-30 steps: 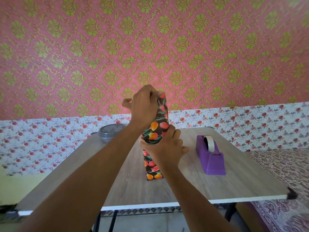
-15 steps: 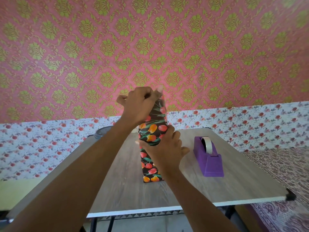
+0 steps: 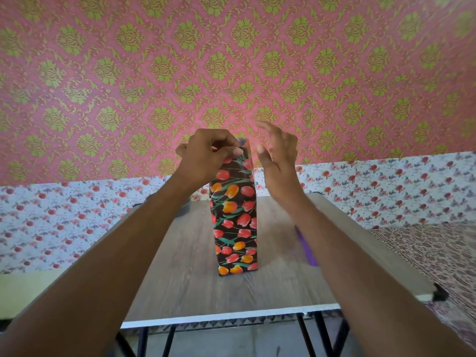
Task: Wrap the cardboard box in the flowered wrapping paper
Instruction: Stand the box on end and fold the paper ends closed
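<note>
At centre left, the left hand [image 3: 208, 154] curls its fingers, pinching the top of one tall box [image 3: 235, 199]. The box stands upright mid-frame on one wooden table [image 3: 185, 266], wrapped in glossy black paper [image 3: 237, 243] printed with red and orange tulips. Just right of its top, the right hand [image 3: 279, 161] hovers, blurred, fingers straight and spread. One purple object [image 3: 307, 249] peeks out behind the right forearm.

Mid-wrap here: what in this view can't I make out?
Head view only:
- Top fold of the box: covered by the left hand pinching it.
- Tape dispenser: the right arm hides all but a purple sliver.
- Right hand: motion-blurred, fingertips unclear.
</note>
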A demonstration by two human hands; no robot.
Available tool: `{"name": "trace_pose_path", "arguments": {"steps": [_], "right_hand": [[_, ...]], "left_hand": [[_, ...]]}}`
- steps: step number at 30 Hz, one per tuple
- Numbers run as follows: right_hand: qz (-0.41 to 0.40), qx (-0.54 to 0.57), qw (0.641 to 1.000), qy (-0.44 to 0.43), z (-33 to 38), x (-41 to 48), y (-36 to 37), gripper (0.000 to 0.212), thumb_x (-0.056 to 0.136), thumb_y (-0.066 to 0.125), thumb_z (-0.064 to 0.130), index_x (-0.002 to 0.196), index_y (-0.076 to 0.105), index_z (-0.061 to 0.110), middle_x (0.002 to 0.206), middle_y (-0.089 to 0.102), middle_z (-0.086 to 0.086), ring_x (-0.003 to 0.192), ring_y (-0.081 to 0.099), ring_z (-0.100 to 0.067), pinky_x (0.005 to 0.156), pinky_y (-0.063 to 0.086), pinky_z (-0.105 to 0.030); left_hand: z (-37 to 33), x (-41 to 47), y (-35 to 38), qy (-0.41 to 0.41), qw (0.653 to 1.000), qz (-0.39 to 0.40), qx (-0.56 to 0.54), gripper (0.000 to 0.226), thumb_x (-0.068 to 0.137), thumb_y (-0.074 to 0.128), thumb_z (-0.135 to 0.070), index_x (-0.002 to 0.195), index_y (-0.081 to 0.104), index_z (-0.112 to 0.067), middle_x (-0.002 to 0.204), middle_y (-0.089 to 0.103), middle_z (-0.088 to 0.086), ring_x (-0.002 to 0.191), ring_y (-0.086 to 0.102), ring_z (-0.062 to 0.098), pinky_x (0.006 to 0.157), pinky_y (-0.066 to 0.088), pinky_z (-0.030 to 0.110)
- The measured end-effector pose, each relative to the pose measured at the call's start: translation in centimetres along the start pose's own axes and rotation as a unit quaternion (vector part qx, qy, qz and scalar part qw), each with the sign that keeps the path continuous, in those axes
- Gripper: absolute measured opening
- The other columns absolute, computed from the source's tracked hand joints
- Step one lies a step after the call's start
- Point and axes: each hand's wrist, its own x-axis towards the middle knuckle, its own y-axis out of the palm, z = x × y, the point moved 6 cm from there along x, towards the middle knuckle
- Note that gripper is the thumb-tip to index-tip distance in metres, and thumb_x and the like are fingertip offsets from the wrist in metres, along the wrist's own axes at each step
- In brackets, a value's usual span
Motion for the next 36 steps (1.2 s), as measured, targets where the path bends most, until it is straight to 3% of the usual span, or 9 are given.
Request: {"name": "trace_pose_path", "arguments": {"steps": [2,5,15,19,21,25,28,32,36], "right_hand": [[0.115,-0.015,0.993,0.02,-0.1,2.3,0.2,0.027,0.108,0.048,0.03,0.13,0.062,0.036,0.134,0.038,-0.005,0.134,0.027,-0.025,0.113,0.019,-0.034],[0.251,0.009,0.965,0.076,-0.5,3.6,0.3,0.015,0.104,0.058,0.028,0.104,0.069,0.038,0.133,0.036,-0.005,0.137,0.027,-0.029,0.12,0.024,-0.052],[0.221,0.144,0.961,0.078,-1.3,4.3,-0.7,0.019,0.095,0.071,0.014,0.083,0.066,0.028,0.118,0.056,0.001,0.113,0.054,-0.023,0.081,0.044,-0.04],[0.138,0.269,0.944,0.131,-2.4,3.1,-0.8,0.015,0.091,0.074,0.027,0.1,0.068,0.037,0.113,0.064,0.006,0.104,0.061,-0.02,0.078,0.046,-0.038],[0.098,0.313,0.928,0.174,-3.8,1.3,-0.4,0.04,0.077,0.079,0.042,0.113,0.062,0.045,0.118,0.062,0.0,0.115,0.06,-0.028,0.085,0.048,-0.042],[0.187,0.302,0.913,0.202,-6.5,-4.0,3.0,0.096,0.069,0.094,0.026,0.139,0.035,0.053,0.135,0.054,-0.008,0.121,0.061,-0.017,0.081,0.057,-0.026],[0.245,0.299,0.893,0.232,-7.7,-7.3,5.5,0.117,0.065,0.091,0.016,0.153,0.021,0.048,0.145,0.052,-0.002,0.13,0.056,-0.019,0.094,0.057,-0.031],[0.207,0.302,0.895,0.257,-8.9,-8.1,6.5,0.11,0.07,0.093,0.012,0.151,0.027,0.049,0.142,0.057,-0.003,0.129,0.059,-0.024,0.106,0.051,-0.052],[0.177,0.346,0.885,0.256,-10.1,-8.5,6.4,0.097,0.066,0.09,0.013,0.138,0.041,0.057,0.137,0.063,-0.003,0.125,0.064,-0.024,0.102,0.055,-0.049]], "left_hand": [[-0.5,-0.2,0.0,0.009,1.0,-0.001,-0.001,0.006,0.087,0.075,-0.009,0.082,0.076,-0.005,0.076,0.072,0.005,0.066,0.063,0.012,0.065,0.048,0.015],[-0.9,-0.3,0.0,0.004,1.0,0.002,0.003,0.005,0.087,0.076,-0.01,0.084,0.077,-0.006,0.076,0.072,0.005,0.069,0.064,0.014,0.066,0.05,0.017],[-0.8,-0.7,-0.3,-0.043,0.998,-0.035,0.015,0.009,0.087,0.079,-0.017,0.084,0.078,-0.01,0.073,0.072,-0.004,0.065,0.064,0.005,0.065,0.054,0.027],[-0.5,-1.2,-0.1,-0.058,0.997,-0.042,-0.016,0.008,0.089,0.077,-0.017,0.084,0.077,-0.01,0.073,0.072,0.002,0.07,0.068,0.022,0.074,0.059,0.045],[-0.4,-1.4,-0.1,-0.054,0.997,-0.043,-0.025,0.01,0.09,0.077,-0.019,0.084,0.076,-0.01,0.079,0.072,0.002,0.075,0.067,0.02,0.079,0.058,0.045],[-0.6,-1.6,-0.2,-0.028,0.996,-0.083,-0.002,0.015,0.094,0.072,-0.029,0.091,0.073,-0.014,0.102,0.065,0.005,0.098,0.062,0.012,0.09,0.048,0.026],[-0.1,-2.6,-0.4,-0.047,0.991,-0.115,-0.045,0.025,0.103,0.056,-0.037,0.11,0.065,-0.015,0.116,0.063,0.004,0.109,0.062,0.01,0.085,0.048,0.018],[3.1,-6.5,-1.5,-0.101,0.962,-0.249,-0.039,0.025,0.109,0.044,-0.026,0.112,0.059,-0.007,0.108,0.063,0.004,0.102,0.06,0.02,0.087,0.052,0.044],[6.3,-8.8,0.5,-0.156,0.979,-0.104,-0.086,0.023,0.107,0.049,-0.02,0.109,0.068,-0.007,0.105,0.071,0.005,0.106,0.065,0.024,0.094,0.053,0.057]]}}
